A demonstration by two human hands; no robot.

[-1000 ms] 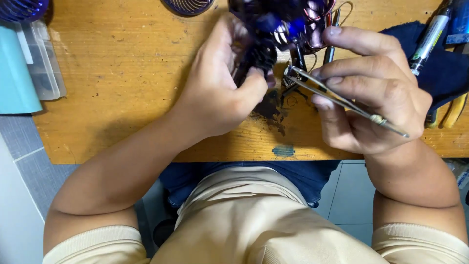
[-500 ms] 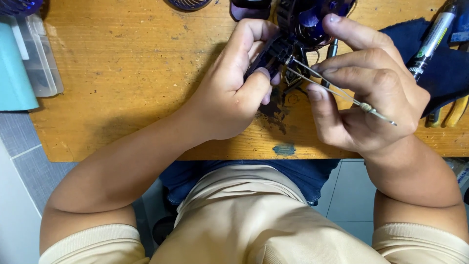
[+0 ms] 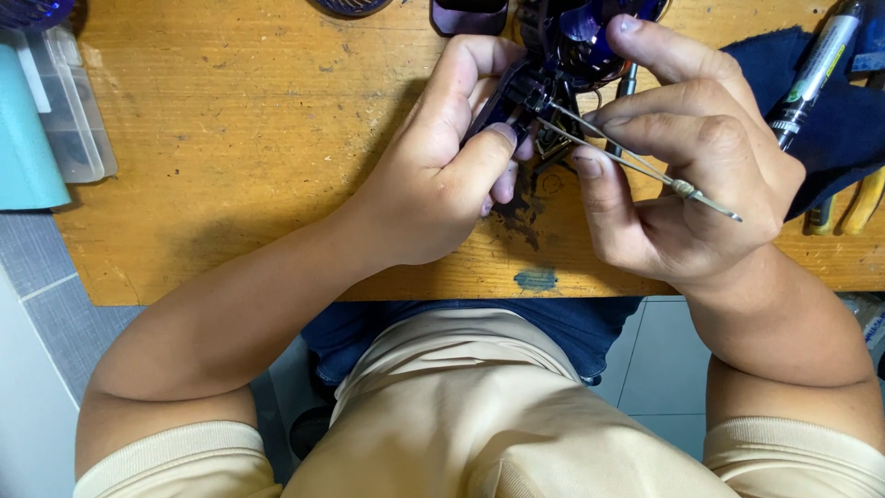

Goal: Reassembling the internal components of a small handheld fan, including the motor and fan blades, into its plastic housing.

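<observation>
My left hand point(image 3: 442, 175) grips a small dark blue and black device point(image 3: 562, 55) over a wooden table point(image 3: 230, 138), thumb and fingers pinching its black lower part. My right hand point(image 3: 687, 175) holds thin metal tweezers point(image 3: 636, 161) whose tips point left into the device's black part, next to my left thumb. The index finger of that hand rests on the blue rounded body of the device. Much of the device is hidden behind my fingers.
A clear plastic box point(image 3: 78, 111) and a teal object point(image 3: 28, 129) lie at the table's left edge. A dark blue cloth point(image 3: 830, 120) with a pen-like tool point(image 3: 816, 65) and yellow-handled pliers point(image 3: 862, 198) lies at the right. Dark stains mark the wood near the front edge.
Both hands and the device have shifted slightly up and away from me. The tweezers stay pinched in my right hand, their tips still at the device.
</observation>
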